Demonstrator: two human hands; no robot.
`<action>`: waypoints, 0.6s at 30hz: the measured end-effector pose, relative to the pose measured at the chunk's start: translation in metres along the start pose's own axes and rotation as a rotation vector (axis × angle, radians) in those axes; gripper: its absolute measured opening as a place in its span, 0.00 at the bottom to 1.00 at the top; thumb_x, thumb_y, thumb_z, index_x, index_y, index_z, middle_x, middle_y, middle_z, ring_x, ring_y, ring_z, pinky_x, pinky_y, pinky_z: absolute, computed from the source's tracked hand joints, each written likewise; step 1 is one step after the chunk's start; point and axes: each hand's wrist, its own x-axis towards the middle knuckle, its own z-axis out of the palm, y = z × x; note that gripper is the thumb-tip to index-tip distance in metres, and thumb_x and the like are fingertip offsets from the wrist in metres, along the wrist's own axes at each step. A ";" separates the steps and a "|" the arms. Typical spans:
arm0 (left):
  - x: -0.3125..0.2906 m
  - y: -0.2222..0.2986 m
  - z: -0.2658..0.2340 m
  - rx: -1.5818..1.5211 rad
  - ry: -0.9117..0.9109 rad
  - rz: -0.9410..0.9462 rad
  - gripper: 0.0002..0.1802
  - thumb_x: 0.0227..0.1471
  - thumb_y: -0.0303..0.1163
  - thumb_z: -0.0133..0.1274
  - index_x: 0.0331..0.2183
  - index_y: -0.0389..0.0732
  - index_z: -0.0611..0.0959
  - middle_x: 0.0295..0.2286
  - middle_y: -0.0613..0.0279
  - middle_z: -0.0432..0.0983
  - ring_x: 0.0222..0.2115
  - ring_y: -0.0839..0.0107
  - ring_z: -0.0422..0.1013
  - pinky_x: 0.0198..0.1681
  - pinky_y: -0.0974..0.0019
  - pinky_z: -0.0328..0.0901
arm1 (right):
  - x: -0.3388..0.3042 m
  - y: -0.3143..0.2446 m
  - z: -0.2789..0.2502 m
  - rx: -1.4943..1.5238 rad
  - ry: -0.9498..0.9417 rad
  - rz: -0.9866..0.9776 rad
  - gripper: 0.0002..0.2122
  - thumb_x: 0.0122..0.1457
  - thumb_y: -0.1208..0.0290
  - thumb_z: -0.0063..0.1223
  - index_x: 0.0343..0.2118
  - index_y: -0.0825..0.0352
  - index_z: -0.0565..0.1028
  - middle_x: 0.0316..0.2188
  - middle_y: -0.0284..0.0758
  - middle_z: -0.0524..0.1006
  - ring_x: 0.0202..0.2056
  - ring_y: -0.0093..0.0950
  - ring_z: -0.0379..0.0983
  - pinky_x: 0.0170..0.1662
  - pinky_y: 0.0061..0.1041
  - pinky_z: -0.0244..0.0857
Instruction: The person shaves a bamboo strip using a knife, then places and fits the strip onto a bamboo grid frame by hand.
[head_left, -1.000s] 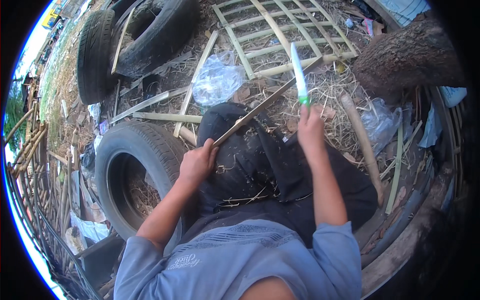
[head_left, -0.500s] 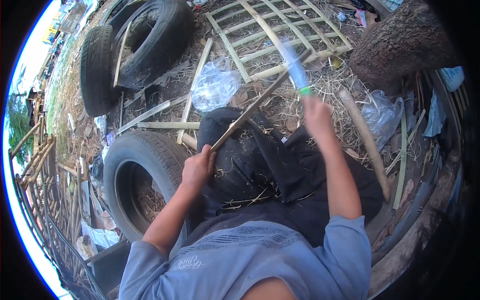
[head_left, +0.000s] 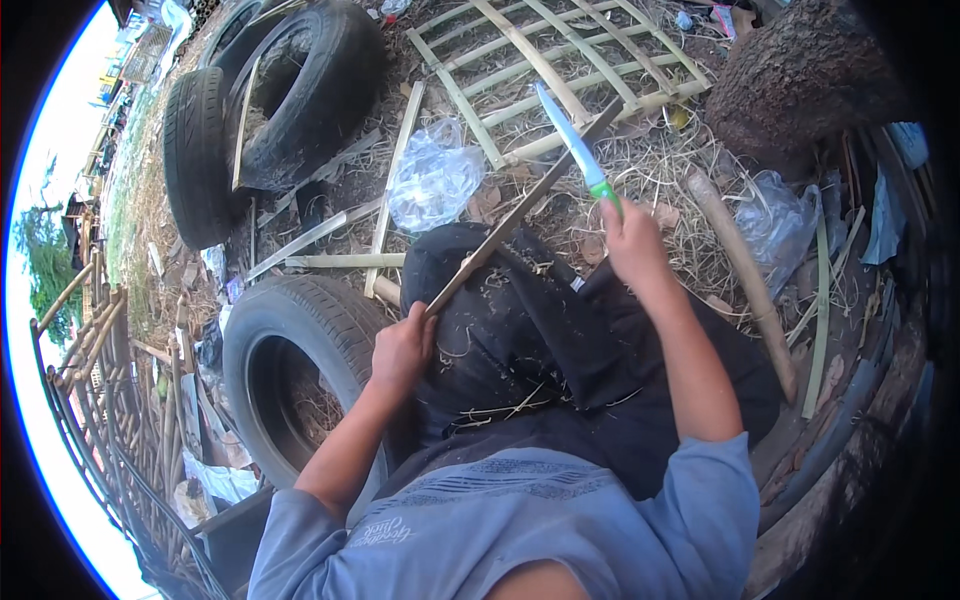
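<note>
Brown poles, too tangled to count, form a fence (head_left: 110,400) far left of the strip (head_left: 525,206). Between fence and strip, three black tyres (head_left: 330,315) can be counted, plus what looks like part of a fourth, mostly covered by the others. On the grey-blue shirt (head_left: 520,520), on the wearer's side of the strip, sits one small patch of pale lettering. The left hand (head_left: 402,350) is closed round the strip's near end, its fingers hiding that end. One clear plastic bag (head_left: 435,180) lies left of the strip's middle.

From the left hand, this single strip slants out over dark trousers (head_left: 500,330). Beyond its far end lies one lattice (head_left: 480,115), cut off at the top. One knife (head_left: 584,162) crosses over the strip near that end; whether the blade touches it, I cannot tell. The right hand (head_left: 635,245), right of the strip, is closed round the green handle, covering most of it. Farther right come one thick stick (head_left: 745,275), a second clear bag (head_left: 780,225) and one bark-covered trunk (head_left: 810,85), partly lost in the dark rim.
</note>
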 end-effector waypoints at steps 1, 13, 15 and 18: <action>0.003 0.002 -0.002 0.002 -0.003 0.001 0.08 0.57 0.36 0.48 0.35 0.42 0.70 0.16 0.49 0.72 0.19 0.47 0.72 0.22 0.47 0.65 | 0.008 0.003 -0.006 -0.055 0.022 -0.044 0.18 0.65 0.59 0.41 0.30 0.72 0.72 0.17 0.49 0.73 0.23 0.49 0.74 0.27 0.44 0.64; 0.006 0.008 -0.008 0.028 0.018 0.002 0.08 0.57 0.37 0.48 0.34 0.43 0.70 0.16 0.50 0.72 0.19 0.48 0.72 0.22 0.48 0.65 | 0.016 -0.009 0.003 0.063 0.066 0.094 0.19 0.65 0.59 0.41 0.28 0.72 0.72 0.16 0.48 0.73 0.22 0.48 0.74 0.24 0.44 0.64; 0.004 0.009 -0.006 0.005 0.020 -0.019 0.08 0.57 0.36 0.49 0.33 0.43 0.70 0.16 0.51 0.72 0.18 0.48 0.72 0.22 0.48 0.65 | -0.008 -0.004 0.042 0.040 0.040 -0.017 0.17 0.64 0.60 0.42 0.29 0.72 0.72 0.18 0.50 0.74 0.24 0.51 0.74 0.26 0.47 0.65; -0.001 0.003 -0.001 0.005 0.021 -0.051 0.09 0.57 0.36 0.49 0.33 0.43 0.70 0.15 0.51 0.71 0.18 0.49 0.72 0.21 0.49 0.65 | -0.016 -0.008 0.048 -0.031 -0.049 -0.089 0.17 0.64 0.59 0.41 0.30 0.71 0.72 0.18 0.51 0.74 0.24 0.52 0.74 0.27 0.46 0.67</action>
